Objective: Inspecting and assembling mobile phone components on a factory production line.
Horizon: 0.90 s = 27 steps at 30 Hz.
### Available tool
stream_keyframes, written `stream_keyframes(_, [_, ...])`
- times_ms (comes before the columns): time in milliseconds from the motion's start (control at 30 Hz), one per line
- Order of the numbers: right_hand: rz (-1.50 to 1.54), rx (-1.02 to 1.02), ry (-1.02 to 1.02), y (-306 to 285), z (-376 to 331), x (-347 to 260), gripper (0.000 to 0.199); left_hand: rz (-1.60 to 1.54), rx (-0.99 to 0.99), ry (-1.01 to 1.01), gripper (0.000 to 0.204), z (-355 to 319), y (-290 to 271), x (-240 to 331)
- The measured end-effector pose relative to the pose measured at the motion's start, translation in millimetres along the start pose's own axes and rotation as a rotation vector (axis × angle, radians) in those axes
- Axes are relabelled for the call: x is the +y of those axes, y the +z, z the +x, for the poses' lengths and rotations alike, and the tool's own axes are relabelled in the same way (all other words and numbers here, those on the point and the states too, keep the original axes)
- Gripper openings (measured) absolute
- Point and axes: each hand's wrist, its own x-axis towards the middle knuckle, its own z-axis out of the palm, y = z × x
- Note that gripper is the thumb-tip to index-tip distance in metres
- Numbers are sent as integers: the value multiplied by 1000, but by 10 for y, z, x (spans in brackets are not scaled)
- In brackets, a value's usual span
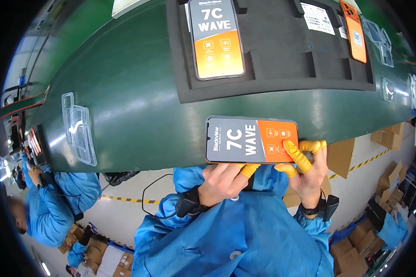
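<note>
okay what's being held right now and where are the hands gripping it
A grey and orange smartphone, held flat over the green belt's edge. The left hand grips its lower long edge near the middle; the right hand holds the orange end, capped fingers across its face.

Green tabletop (pixel 134 106) w/ black foam tray (pixel 282 69) at far edge. Second phone (pixel 216 39) face-up on tray's left part, orange phone (pixel 354 31) back-up at its right end, white paper (pixel 318 17) btwn them. Clear plastic case (pixel 80 129) near left edge, more clear pieces (pixel 388 90) along right edge. Cardboard boxes (pixel 390 136) on floor.
</note>
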Motion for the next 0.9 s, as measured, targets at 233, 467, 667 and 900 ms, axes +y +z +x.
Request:
stream_keyframes(233, [71, -41, 113, -3, 44, -190, 44, 71, -44, 50, 23, -154, -119, 46])
stream_keyframes(467, [46, 81, -37, -106, -55, -193, 36, -114, 76, -7, 29, -127, 71, 170])
stream_keyframes(667, [101, -13, -161, -71, 106, -141, 38, -60, 77, -45, 24, -78, -183, 153])
stream_keyframes(900, [233, -33, -85, -94, 136, -65, 38, -58, 67, -46, 25, 19, -184, 141])
